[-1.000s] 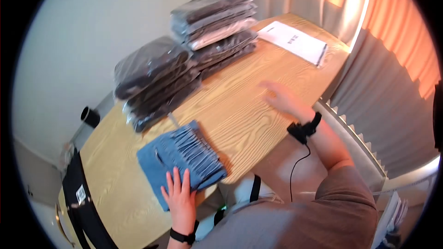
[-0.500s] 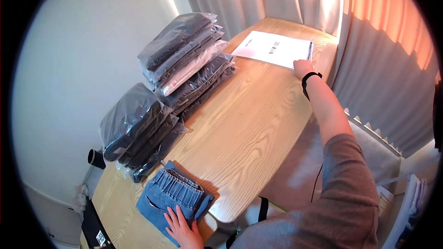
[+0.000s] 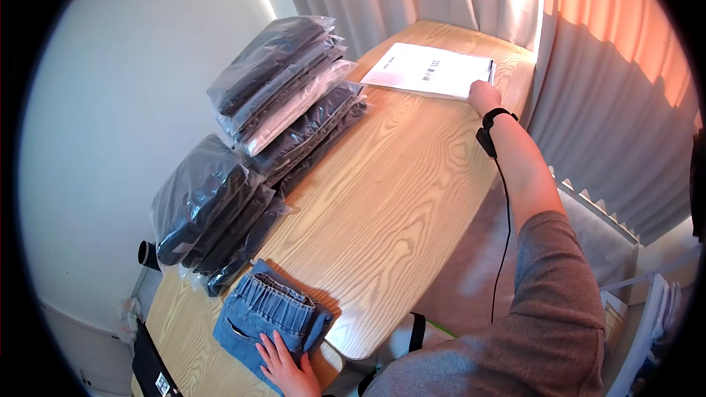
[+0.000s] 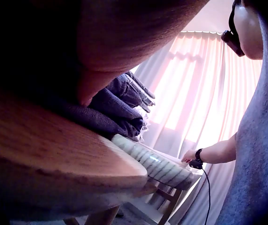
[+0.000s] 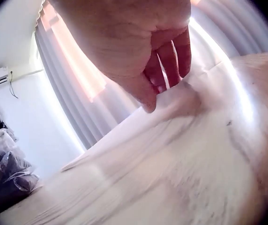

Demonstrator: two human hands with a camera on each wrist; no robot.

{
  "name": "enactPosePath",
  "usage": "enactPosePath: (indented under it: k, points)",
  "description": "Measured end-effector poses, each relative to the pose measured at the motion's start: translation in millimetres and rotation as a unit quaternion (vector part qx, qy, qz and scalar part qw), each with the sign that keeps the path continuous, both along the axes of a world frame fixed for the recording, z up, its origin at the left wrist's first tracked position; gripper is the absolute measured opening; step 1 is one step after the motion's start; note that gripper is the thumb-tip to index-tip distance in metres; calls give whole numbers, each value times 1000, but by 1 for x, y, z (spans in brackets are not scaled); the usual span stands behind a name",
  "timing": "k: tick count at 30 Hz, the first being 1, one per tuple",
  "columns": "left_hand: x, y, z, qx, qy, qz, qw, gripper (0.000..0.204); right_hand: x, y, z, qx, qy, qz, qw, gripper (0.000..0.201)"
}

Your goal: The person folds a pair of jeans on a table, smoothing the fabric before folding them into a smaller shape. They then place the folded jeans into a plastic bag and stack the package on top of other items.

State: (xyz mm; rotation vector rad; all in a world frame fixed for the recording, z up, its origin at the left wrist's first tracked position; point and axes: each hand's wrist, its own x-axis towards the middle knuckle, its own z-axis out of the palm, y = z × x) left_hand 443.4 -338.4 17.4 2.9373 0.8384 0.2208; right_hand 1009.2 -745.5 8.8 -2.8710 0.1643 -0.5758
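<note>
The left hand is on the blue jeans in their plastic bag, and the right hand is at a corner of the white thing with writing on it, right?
Not quite: the blue jeans aren't in a plastic bag. The head view shows bare, folded denim under the left hand. The right hand is indeed at a corner of the white thing with writing.

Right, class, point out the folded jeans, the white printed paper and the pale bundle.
Folded jeans (image 3: 273,304), head view: the gathered waistband.
White printed paper (image 3: 408,70), head view: left of its large print.
Pale bundle (image 3: 296,109), head view: its long visible side.
</note>
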Motion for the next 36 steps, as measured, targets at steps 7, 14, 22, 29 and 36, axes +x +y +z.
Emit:
enactPosePath:
  k: [7, 14, 22, 29, 36]
  points:
    - [-5, -4, 9, 20, -2, -14, 1000, 70, -1, -4, 0, 32, -34, 45, 998, 15]
    - [-3, -5, 11, 18, -1, -11, 1000, 69, 0, -1, -7, 134, -76, 96, 983, 19]
    - [3, -3, 1, -22, 9, 28, 999, 76, 8, -11, -8, 318, -20, 105, 942, 20]
    - [1, -4, 6, -34, -6, 24, 999, 74, -84, 33, 43, 597, 41, 169, 783, 18]
    - [-2, 4, 15, -69, -46, -43, 996, 75, -275, 134, 85, 742, 184, 387, 515, 13]
